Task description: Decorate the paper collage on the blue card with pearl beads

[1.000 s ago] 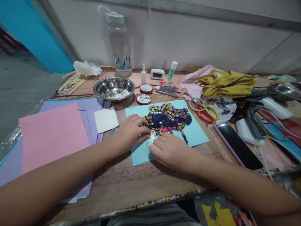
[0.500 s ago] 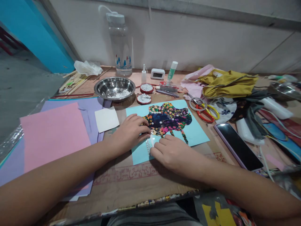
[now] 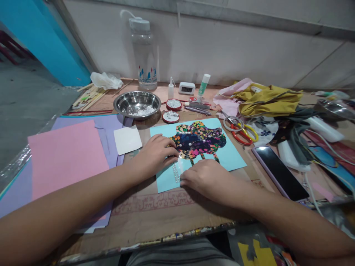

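A light blue sheet (image 3: 233,155) carries a dark floral paper cutout (image 3: 199,140) dotted with small pearls. My left hand (image 3: 154,157) rests on the sheet's left edge, its fingers curled and pinched together at the cutout's left rim; what they pinch is too small to make out. A short strip of stick-on pearls (image 3: 175,172) lies on the blue sheet between my hands. My right hand (image 3: 206,177) lies knuckles up just below the cutout, with its fingertips closed on the strip's lower end.
A steel bowl (image 3: 137,103) of white bits, two red lids of pearls (image 3: 169,116), a water bottle (image 3: 144,55), a glue stick (image 3: 203,84) and a small clock (image 3: 186,88) stand behind. Scissors (image 3: 241,131), a phone (image 3: 280,171) and yellow cloth (image 3: 269,98) lie right; pink paper (image 3: 66,155) lies left.
The pearl strip, lifted between my hands earlier, now lies flatter on the blue sheet. My right hand has slid slightly down and right. My left hand has stayed in place.
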`<state>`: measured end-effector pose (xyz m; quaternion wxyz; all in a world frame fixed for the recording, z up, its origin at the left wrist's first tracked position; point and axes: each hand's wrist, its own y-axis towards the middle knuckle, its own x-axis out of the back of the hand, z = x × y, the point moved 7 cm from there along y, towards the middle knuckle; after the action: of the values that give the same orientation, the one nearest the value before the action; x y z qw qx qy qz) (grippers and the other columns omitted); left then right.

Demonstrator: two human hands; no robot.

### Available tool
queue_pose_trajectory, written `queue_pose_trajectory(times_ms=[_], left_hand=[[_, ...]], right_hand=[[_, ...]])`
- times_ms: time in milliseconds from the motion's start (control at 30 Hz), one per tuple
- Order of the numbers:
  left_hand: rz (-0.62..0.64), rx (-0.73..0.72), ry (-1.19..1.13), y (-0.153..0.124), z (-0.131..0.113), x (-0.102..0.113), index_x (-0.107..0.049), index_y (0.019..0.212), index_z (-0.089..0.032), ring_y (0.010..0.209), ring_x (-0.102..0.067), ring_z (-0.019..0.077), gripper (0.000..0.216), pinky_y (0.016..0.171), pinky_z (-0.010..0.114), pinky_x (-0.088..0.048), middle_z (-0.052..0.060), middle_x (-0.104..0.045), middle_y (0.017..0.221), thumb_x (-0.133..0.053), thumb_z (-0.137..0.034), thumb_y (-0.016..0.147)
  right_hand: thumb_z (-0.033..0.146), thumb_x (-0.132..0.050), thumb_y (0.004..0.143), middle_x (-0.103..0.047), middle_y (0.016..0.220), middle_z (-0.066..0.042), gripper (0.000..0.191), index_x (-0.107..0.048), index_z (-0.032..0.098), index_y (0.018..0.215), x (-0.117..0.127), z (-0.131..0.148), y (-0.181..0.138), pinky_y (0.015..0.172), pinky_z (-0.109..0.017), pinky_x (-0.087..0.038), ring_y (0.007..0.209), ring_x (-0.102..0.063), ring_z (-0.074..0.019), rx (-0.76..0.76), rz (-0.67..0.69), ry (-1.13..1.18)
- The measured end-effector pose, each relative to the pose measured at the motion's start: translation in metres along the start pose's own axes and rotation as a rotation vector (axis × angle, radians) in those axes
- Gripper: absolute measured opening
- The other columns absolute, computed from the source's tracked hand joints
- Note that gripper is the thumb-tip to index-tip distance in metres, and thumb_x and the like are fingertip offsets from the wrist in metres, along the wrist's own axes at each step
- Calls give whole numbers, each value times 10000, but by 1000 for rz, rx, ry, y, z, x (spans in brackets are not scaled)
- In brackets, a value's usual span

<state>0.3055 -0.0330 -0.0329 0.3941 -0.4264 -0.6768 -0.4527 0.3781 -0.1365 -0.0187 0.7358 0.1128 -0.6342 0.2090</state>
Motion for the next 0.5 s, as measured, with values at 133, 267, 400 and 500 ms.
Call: queue_pose_trajectory(times_ms=[133,267,400,500], left_hand=[[3,5,-17,0,0,1,-729,963,-239,993,-603,217,176,918,416,-403,53,-684,1033,-599,-355,948],[6,2,-19,1,-1,2,-733,955,-233,968,-603,216,179,912,411,-410,60,-686,1025,-607,-360,942],[14,4,-20,2,-1,2,-733,955,-232,964,-600,222,177,906,411,-409,59,-688,1022,-611,-359,939],[22,18,-25,3,0,2,-733,945,-236,976,-600,226,171,912,415,-404,53,-685,1018,-616,-360,936]], right_hand=[[333,-546,966,-715,705,-3,283,-688,196,763,7,-1,-1,572,-273,-231,619,-588,-122,-26,12,166],[247,-513,963,-768,851,-17,240,-745,212,913,18,-19,-1,613,-241,-325,699,-649,-126,-112,-34,273],[161,-510,920,-781,979,-28,298,-751,235,1079,16,-32,-2,682,-235,-393,793,-688,-142,-97,-3,328],[121,-534,876,-780,939,-10,340,-750,264,1097,11,-29,-4,666,-230,-385,750,-670,-131,-5,58,288]])
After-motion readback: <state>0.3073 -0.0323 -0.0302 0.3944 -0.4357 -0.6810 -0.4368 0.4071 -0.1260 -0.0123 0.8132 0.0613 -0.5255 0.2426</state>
